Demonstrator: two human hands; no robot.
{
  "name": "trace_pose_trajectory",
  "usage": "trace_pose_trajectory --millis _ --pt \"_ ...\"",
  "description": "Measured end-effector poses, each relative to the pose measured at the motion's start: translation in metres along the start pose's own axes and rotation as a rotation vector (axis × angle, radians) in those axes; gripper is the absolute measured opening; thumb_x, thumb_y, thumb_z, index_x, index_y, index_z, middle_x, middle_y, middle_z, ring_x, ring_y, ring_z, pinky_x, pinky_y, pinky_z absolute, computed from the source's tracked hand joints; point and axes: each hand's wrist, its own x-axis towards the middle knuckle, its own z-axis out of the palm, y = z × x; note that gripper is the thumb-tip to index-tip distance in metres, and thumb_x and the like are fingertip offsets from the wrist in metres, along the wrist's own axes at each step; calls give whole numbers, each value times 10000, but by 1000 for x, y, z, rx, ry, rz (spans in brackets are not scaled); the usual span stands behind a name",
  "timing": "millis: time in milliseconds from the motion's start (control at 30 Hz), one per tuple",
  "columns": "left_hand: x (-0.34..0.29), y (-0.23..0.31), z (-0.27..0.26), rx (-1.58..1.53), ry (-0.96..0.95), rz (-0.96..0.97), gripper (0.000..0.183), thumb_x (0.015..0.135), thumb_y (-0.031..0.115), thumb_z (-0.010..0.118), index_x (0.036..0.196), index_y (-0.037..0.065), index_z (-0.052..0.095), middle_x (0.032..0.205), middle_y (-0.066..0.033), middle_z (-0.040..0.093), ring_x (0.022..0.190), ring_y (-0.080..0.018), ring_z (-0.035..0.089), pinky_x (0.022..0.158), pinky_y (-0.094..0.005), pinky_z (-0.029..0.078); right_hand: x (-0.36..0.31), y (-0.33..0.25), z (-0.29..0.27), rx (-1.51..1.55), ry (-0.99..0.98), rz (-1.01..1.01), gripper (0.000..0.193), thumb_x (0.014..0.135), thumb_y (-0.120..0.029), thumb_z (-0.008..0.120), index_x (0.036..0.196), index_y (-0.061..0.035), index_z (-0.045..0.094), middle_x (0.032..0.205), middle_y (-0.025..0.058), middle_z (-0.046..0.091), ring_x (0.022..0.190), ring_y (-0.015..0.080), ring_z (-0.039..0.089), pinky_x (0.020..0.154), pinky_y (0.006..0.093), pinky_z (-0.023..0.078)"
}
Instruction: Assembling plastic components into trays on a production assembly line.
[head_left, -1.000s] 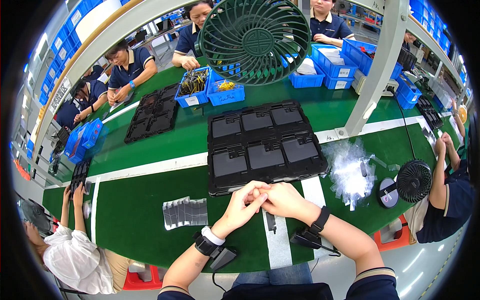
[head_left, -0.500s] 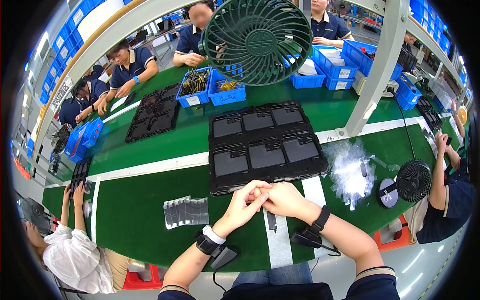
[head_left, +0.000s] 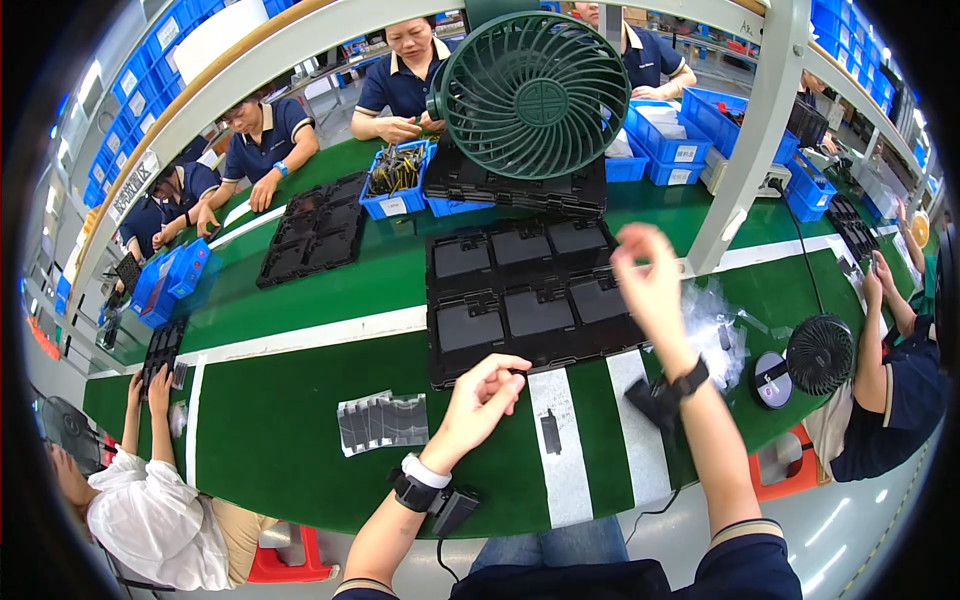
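My left hand (head_left: 482,402) is at the near edge of a black plastic tray (head_left: 478,362). Its fingers are curled in against the thumb, and anything between them is too small to make out. Raised over the tray's right edge is my right hand (head_left: 650,280), its fingers smeared by motion. Flat dark rectangular pieces (head_left: 533,311) fill several pockets of the tray. On a white tape strip below the tray lies a small black strip (head_left: 551,434). Left of it is a row of overlapping dark strips on clear film (head_left: 383,424).
A heap of clear film scraps (head_left: 715,325) lies right of the tray, beside a small black fan (head_left: 820,355). A large green fan (head_left: 540,100) hangs ahead, with more black trays (head_left: 500,185) behind. Blue bins (head_left: 393,204) and a metal post (head_left: 748,150) stand beyond. Co-workers sit around.
My hands, joined before at the tray's near edge, have parted. The right has moved up and right; the left stays near the edge. Black trays now cover a blue bin below the green fan.
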Motion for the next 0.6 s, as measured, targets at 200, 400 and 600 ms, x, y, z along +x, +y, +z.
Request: trace_pose_trajectory --millis 200,400,600 --pt "3 -3 1 7 19 -2 155 887 93 514 1012 14 558 687 25 489 591 -38 452 553 -182 390 72 74 8 807 -248 888 712 705 -414 693 1226 -12 421 1201 180 470 1176 273 403 953 372 358" --pt "2 -12 2 -5 -12 1 146 888 105 525 994 13 563 697 33 496 582 -31 445 553 -175 385 73 66 52 1044 -322 835 205 775 -183 646 891 -24 588 862 66 629 792 160 595 737 296 479" --pt "2 -13 1 -44 -20 -9 168 878 82 536 1027 5 550 707 28 503 591 -35 458 566 -174 388 51 25 69 1044 -283 808 172 712 -49 610 865 -56 532 822 31 596 780 154 578 735 301 466"
